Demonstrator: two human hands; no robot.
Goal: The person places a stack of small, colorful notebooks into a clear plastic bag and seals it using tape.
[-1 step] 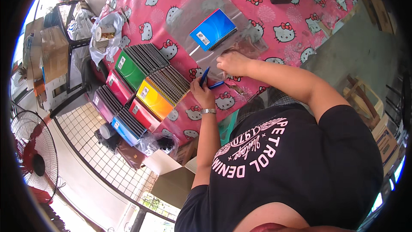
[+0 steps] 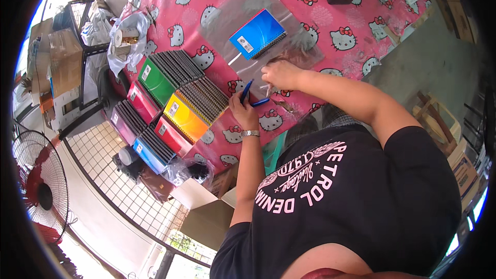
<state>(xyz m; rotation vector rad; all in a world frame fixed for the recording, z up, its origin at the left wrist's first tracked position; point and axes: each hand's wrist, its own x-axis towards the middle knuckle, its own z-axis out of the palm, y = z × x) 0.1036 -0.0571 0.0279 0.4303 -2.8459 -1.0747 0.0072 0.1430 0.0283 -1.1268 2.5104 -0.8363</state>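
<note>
Loc. of notebook: blue, spiral-bound, lying aslant on table, within outline of clear bag; inside or on top, can't tell. L hand: fingers curled round blue tool, approx. half-closed; tool's two arms spread in a V. R hand: fingertips drawn together at bag's near edge, appar. pinching a fold of film; exact hold hidden.

Risks, insp.'s judgement:
1. Film looks thin & slack. A hard pull by R hand could tear it or drag notebook askew.
2. Tool sits v. close to R fingers. If it closes w/o a clear line of sight, a nick to skin or bag is poss.
3. Yellow stack stands just beside L hand. A backward swing of that wrist could knock it; leaning notebooks might then slide into red stack next to it.
4. Cover's surface looks glossy, prob. slippery; bag could skid if only one edge is held.

Green stack is farther off; lower risk.
</note>
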